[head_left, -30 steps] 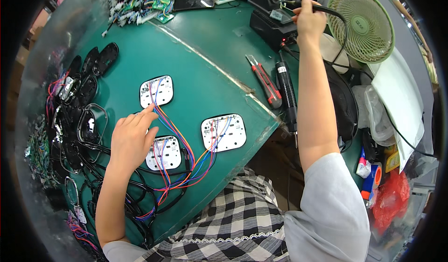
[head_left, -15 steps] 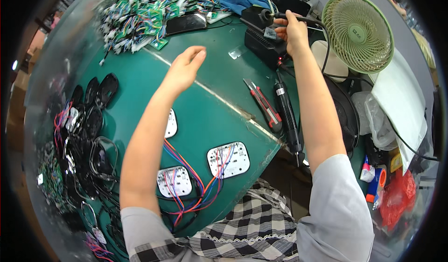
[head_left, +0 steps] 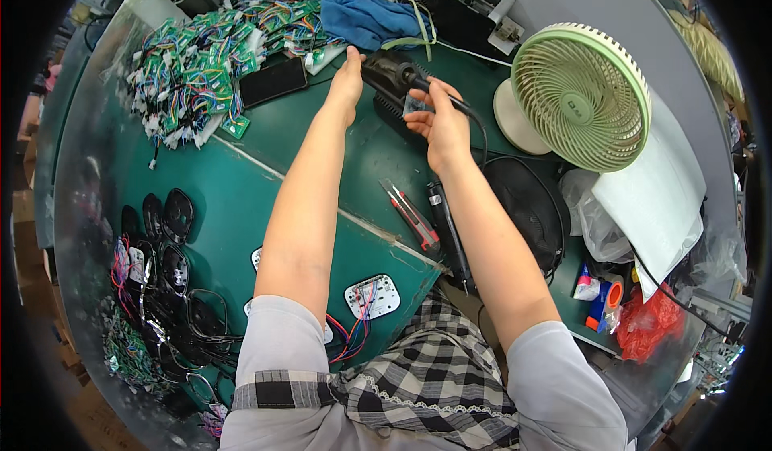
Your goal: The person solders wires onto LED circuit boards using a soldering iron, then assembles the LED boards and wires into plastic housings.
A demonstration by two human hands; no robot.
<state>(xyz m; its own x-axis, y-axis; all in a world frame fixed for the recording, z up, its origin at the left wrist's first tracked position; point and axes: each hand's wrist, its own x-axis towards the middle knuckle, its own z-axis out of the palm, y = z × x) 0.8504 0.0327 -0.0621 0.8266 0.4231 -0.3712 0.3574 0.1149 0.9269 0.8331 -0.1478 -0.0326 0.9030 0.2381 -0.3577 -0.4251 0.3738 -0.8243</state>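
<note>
Right hand [head_left: 446, 128] pinches a corded black handle [head_left: 419, 84] at the black box [head_left: 391, 110]; left hand [head_left: 346, 83], alongside, hides its grip. Tool-handling seems the step, calling next for steadiness.

far left: dark phone [head_left: 273, 84] | far centre: crumpled blue cloth [head_left: 368, 20] | far right: pale green fan [head_left: 577, 108] – tilted upward | right: white sheet [head_left: 655, 190]; clear plastic bag [head_left: 601, 232] beside it; black pouch [head_left: 521, 210] – left of that | centre: red-and-black utility knife [head_left: 412, 219]; black cylindrical tool [head_left: 451, 238] just beside it | near right: red plastic bag [head_left: 646, 328]; blue-and-orange object [head_left: 597, 309] beside it
</note>
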